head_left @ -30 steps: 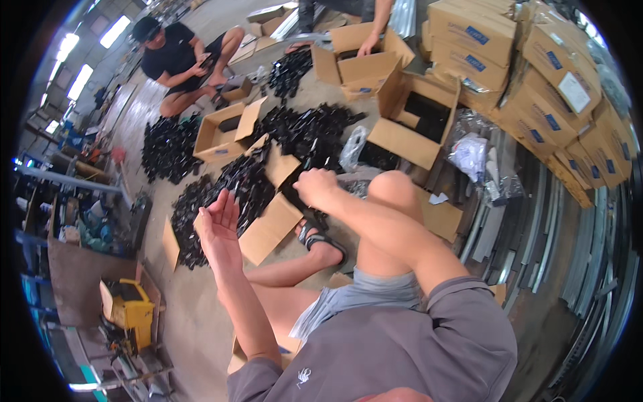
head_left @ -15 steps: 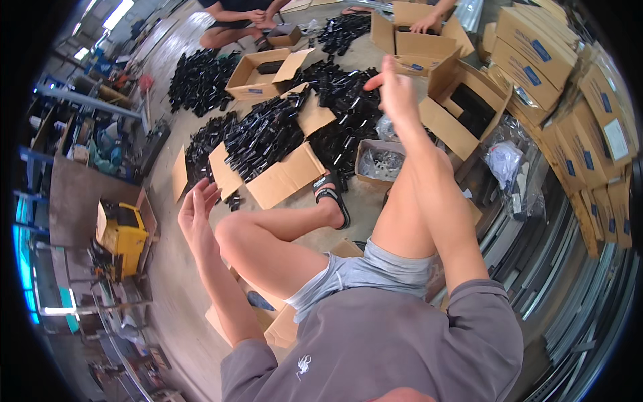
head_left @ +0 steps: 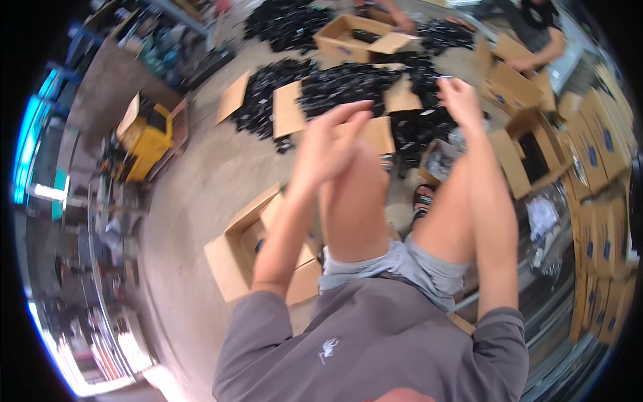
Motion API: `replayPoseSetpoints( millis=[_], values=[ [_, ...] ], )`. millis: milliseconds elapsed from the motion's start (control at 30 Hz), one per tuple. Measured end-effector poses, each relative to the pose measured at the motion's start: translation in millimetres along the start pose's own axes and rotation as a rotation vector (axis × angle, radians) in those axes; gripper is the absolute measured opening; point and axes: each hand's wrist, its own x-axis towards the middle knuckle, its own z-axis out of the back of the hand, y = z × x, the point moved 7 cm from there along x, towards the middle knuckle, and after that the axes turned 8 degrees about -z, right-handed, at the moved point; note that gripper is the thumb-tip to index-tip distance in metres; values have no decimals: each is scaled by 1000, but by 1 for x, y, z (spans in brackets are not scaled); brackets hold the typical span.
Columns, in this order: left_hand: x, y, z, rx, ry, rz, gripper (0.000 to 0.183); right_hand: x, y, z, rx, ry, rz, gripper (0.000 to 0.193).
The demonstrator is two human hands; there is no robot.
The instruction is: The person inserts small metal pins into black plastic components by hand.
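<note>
A person in a grey shirt and pale shorts is sitting low on a concrete floor (head_left: pixel 201 187), knees drawn up, seen from above their own head. Their left hand (head_left: pixel 328 144) is lifting in front of the left knee, fingers (head_left: pixel 348 114) stretched long and loosely together, blurred with motion, palm bare and gripping nothing that can be made out. Their right hand (head_left: pixel 459 100) is reaching forward past the right knee, fingers curled in a light pinch around a small pale piece (head_left: pixel 444 78) at the fingertips; it is too small to name. Just beyond that hand, a heap of black parts (head_left: pixel 348 84) is spreading across the floor among flattened cardboard sheets (head_left: pixel 288 110). An open cardboard box (head_left: pixel 241 248) is sitting beside the person's left hip, and stacked boxes (head_left: pixel 596 161) are lining the right side. A yellow machine (head_left: pixel 144 137) is standing well apart on the left. Another person's hand (head_left: pixel 519 65) is working at a box at the far right. Compared with half a second earlier, the left hand has risen from low beside the knee to in front of it, and the view has swung so the heap now lies straight ahead.
</note>
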Motion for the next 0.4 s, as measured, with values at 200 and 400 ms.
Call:
replayPoseSetpoints(
  millis=[200,400],
  values=[
    [-52,-47,-32,322,-156,-233,24,-50,45,-16,71,263,21,36],
    [-111,-23,-45,182,-168,-171,29,-56,100,-89,-436,502,341,35]
  ],
)
